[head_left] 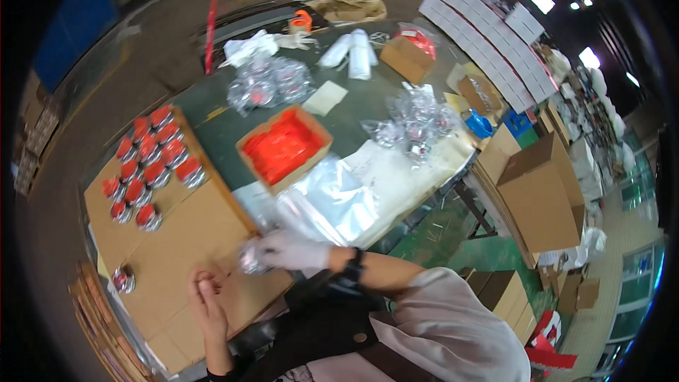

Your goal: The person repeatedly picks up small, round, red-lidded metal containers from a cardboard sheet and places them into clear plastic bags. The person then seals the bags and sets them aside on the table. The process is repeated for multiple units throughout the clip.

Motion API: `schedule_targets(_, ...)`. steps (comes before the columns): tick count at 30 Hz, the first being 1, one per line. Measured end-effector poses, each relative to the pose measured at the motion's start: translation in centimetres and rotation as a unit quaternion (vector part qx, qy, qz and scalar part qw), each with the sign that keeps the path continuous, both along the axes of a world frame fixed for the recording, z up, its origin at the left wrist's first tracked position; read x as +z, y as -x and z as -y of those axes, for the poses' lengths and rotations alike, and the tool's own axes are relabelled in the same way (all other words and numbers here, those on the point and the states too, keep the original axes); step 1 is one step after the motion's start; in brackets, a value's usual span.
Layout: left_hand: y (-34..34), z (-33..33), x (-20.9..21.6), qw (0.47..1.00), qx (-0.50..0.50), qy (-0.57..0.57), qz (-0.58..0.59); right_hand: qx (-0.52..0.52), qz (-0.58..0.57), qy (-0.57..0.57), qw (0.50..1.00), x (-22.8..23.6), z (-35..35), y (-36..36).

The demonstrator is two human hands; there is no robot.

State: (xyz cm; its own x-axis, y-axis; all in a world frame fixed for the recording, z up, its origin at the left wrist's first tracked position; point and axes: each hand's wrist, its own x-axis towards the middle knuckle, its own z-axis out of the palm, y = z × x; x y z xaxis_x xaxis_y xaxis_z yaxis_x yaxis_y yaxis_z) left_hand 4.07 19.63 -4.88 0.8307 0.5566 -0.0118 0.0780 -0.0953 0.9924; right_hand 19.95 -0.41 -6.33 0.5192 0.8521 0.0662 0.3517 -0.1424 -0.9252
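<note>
Gripping a shiny bagged part (249,260), gloved right hand (293,250); left hand (206,296) closed, near box (320,150) of orange pieces (283,147).

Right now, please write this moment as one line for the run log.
right hand: gloved, on clear-wrapped item | left hand: bare, on cardboard sheet | nearby: red-capped items, box of red pieces

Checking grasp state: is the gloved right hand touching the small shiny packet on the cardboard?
Touching. The head view shows the right hand with its gloved fingers closed around the shiny packet, no gap, above the cardboard sheet.
</note>
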Motion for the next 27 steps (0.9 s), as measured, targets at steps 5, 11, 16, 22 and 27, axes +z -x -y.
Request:
schedule_targets(5, -10.6, 10.1, -3.3, 0.945, -0.271, -0.149, -0.11, -0.462, 0.194, 0.127, 0.856, -1.2, 23.5, -11.3)
schedule_targets(11, -22.5, 24.1, -7.6, 0.866, -0.265, -0.372, -0.204, -0.481, 0.277, 0.5, 0.665, -4.5, 35.5, -23.0)
schedule_targets(16, -22.5, 23.0, -10.3, 0.889, -0.256, -0.312, -0.215, -0.399, 0.35, 0.291, 0.796, 0.6, 25.4, -16.6)
schedule_targets(22, -18.2, 18.2, -3.5, 0.927, -0.265, -0.261, -0.041, -0.146, -0.011, 0.164, 0.976, -0.3, 19.9, -11.4)
schedule_targets(27, -13.9, 10.9, 1.2, 0.954, -0.215, -0.21, 0.019, -0.259, -0.121, 0.058, 0.957, 4.4, 9.8, -7.4)
